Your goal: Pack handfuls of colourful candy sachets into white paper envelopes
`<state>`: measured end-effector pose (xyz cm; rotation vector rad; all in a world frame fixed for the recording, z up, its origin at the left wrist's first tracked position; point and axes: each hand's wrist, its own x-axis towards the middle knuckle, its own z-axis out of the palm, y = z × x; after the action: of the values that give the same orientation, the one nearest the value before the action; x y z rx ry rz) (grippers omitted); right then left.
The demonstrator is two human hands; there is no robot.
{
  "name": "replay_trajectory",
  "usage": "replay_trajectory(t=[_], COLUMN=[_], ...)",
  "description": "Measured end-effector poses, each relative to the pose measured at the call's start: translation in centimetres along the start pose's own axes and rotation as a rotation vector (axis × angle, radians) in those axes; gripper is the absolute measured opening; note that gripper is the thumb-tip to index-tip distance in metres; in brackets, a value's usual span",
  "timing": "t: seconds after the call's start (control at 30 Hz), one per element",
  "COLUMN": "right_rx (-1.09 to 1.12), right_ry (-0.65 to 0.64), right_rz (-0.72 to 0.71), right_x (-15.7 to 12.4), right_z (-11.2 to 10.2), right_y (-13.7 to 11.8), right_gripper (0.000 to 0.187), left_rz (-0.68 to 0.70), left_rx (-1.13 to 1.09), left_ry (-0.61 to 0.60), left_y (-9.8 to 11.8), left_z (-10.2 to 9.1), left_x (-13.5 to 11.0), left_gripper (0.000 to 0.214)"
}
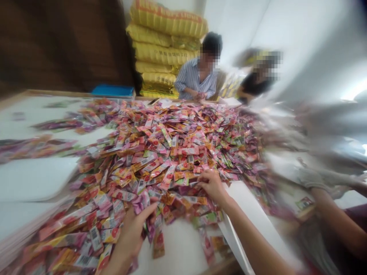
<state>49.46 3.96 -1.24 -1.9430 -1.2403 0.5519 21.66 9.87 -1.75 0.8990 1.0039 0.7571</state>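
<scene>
A big heap of small colourful sachets (172, 152), pink, orange and purple, covers a white table (34, 179). My left hand (133, 233) is at the near edge of the heap, fingers curled round a few sachets. My right hand (212, 185) reaches into the pile a little further in, fingers bent and pinching at sachets. Which packets the right hand holds is hard to make out.
Two other people (199, 74) work at the far side of the table. Stacked yellow sacks (163, 42) stand behind them. A blue box (113, 91) sits at the far edge. Another person's arm (329, 202) and a clear plastic bag (301, 168) are blurred at the right.
</scene>
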Motion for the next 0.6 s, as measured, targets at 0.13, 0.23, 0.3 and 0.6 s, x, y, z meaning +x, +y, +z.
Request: replay_trajectory(t=[0.13, 0.23, 0.3, 0.6], right_rx=[0.147, 0.203, 0.275, 0.149], right_ry=[-0.046, -0.084, -0.115, -0.272], right_rz=[0.120, 0.160, 0.184, -0.032], right_x=[-0.3, -0.4, -0.9, -11.7], right_z=[-0.5, -0.8, -0.8, 5.4], right_y=[0.7, 0.7, -0.2, -4.8], right_gripper=[0.008, 0.016, 0.018, 0.016], left_rz=[-0.086, -0.179, -0.236, -0.340], left_rx=[0.099, -0.065, -0.174, -0.256], left_ry=[-0.189, -0.188, -0.173, -0.082], left_y=[-1.4, -2.0, -1.8, -0.3], left_z=[2.8, 4.9, 5.8, 3.9], left_x=[-1.7, -1.8, -1.5, -0.9], left_gripper=[0.021, 0.025, 0.032, 0.024])
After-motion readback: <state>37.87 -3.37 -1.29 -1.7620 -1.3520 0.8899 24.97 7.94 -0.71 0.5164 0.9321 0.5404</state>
